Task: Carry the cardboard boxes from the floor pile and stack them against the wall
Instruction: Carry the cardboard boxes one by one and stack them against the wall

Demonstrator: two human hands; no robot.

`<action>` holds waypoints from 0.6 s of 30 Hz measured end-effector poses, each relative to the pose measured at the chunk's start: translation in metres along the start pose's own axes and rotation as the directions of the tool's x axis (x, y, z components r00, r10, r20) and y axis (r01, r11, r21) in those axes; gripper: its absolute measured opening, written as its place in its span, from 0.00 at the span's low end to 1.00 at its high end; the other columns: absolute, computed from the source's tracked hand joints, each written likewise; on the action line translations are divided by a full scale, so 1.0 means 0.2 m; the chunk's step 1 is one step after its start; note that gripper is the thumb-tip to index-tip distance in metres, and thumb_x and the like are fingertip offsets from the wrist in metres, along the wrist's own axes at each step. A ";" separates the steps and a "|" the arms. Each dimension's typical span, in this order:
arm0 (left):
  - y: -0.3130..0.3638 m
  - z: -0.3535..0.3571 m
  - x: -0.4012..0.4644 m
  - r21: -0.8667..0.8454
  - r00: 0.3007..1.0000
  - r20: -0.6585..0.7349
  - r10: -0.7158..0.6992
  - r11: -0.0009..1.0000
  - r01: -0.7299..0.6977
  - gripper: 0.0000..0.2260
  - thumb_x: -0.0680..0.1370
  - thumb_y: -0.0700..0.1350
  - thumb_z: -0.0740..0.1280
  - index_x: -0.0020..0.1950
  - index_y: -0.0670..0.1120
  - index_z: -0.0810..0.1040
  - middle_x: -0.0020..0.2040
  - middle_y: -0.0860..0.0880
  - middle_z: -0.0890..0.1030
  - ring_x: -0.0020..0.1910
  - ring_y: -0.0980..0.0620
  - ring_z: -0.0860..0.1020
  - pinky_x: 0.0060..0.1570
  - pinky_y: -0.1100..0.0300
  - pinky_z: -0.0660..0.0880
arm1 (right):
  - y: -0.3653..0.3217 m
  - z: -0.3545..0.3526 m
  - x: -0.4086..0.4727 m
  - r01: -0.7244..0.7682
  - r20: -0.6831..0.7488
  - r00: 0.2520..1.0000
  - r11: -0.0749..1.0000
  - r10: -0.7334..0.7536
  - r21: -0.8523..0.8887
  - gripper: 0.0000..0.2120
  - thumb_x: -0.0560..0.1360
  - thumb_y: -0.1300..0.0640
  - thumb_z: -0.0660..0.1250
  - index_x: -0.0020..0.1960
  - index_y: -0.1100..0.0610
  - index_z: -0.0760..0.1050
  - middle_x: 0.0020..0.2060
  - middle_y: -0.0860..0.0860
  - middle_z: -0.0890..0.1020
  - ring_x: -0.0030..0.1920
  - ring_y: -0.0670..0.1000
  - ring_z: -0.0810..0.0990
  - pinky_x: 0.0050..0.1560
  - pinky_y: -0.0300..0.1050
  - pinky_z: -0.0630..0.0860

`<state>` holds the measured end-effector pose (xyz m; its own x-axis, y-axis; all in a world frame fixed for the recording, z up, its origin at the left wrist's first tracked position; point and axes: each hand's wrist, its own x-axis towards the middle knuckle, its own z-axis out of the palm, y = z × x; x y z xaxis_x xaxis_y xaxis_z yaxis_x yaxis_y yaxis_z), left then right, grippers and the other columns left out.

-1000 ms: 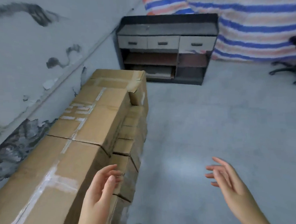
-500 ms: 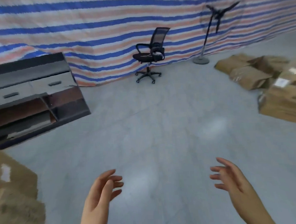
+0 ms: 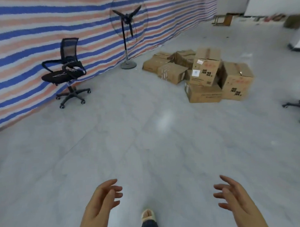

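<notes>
A loose pile of brown cardboard boxes (image 3: 200, 74) lies on the grey floor at the upper right, several of them tumbled against each other; one printed box (image 3: 205, 67) sits tilted on top. My left hand (image 3: 102, 202) and my right hand (image 3: 233, 198) are held out low in front of me, palms facing inward, fingers relaxed and spread, holding nothing. Both hands are far short of the pile. The stack against the wall is out of view.
A black office chair (image 3: 66, 72) stands at the left before a striped tarp (image 3: 41, 40). A pedestal fan (image 3: 127, 34) stands beside the pile. Another chair's wheeled base (image 3: 297, 106) shows at the right edge. My foot (image 3: 148, 217) steps on bare floor.
The view has swung right, away from the stacked boxes and the dark cabinet, onto the floor pile. Both hands stay empty and held out in the same pose.
</notes>
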<state>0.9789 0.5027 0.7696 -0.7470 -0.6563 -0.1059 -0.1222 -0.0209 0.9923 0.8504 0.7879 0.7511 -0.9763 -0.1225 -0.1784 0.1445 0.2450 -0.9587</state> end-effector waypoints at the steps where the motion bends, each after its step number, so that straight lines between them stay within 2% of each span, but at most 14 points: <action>1: 0.01 0.05 0.12 0.000 1.000 0.025 0.005 1.000 -0.005 0.13 0.79 0.31 0.57 0.52 0.42 0.79 0.43 0.42 0.83 0.41 0.48 0.81 0.43 0.57 0.80 | -0.02 0.01 0.10 0.003 -0.020 1.000 1.000 -0.003 -0.001 0.14 0.79 0.65 0.58 0.57 0.50 0.74 0.47 0.51 0.82 0.43 0.48 0.83 0.39 0.37 0.78; 4: 0.08 0.19 0.48 0.000 0.995 0.096 0.023 1.000 -0.023 0.13 0.80 0.32 0.57 0.52 0.43 0.79 0.44 0.44 0.83 0.42 0.49 0.81 0.42 0.60 0.80 | -0.09 0.05 0.40 0.013 -0.072 0.997 1.000 -0.012 0.010 0.14 0.79 0.64 0.58 0.58 0.50 0.74 0.47 0.51 0.83 0.45 0.49 0.83 0.39 0.37 0.79; 12: 0.28 0.64 1.29 0.095 0.952 0.301 0.054 0.992 -0.087 0.12 0.80 0.34 0.58 0.54 0.46 0.79 0.46 0.49 0.83 0.44 0.52 0.81 0.46 0.60 0.79 | -0.30 0.11 1.10 0.048 -0.164 0.985 0.999 -0.050 -0.018 0.15 0.79 0.63 0.58 0.57 0.44 0.72 0.48 0.48 0.82 0.43 0.42 0.82 0.44 0.40 0.79; 15: 0.28 0.83 1.50 0.120 0.942 0.336 0.017 0.991 -0.060 0.13 0.80 0.33 0.58 0.54 0.46 0.79 0.45 0.49 0.83 0.43 0.52 0.81 0.45 0.60 0.79 | -0.27 0.06 1.28 -0.017 -0.217 0.976 1.000 0.019 0.013 0.15 0.79 0.64 0.58 0.58 0.46 0.73 0.47 0.49 0.82 0.44 0.44 0.83 0.42 0.38 0.79; 18: 0.26 1.05 1.70 0.140 0.940 0.341 -0.021 0.990 -0.029 0.13 0.80 0.33 0.58 0.54 0.45 0.79 0.45 0.49 0.83 0.42 0.52 0.82 0.43 0.63 0.79 | -0.22 -0.03 1.52 -0.066 -0.258 0.963 0.997 0.077 0.052 0.14 0.79 0.65 0.58 0.59 0.51 0.74 0.48 0.51 0.82 0.47 0.51 0.82 0.40 0.38 0.79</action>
<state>0.5805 0.4372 0.7718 -0.9223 -0.3592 -0.1424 -0.1912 0.1041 0.9760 0.5468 0.7459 0.7406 -0.9707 0.1492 -0.1883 0.2164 0.2025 -0.9551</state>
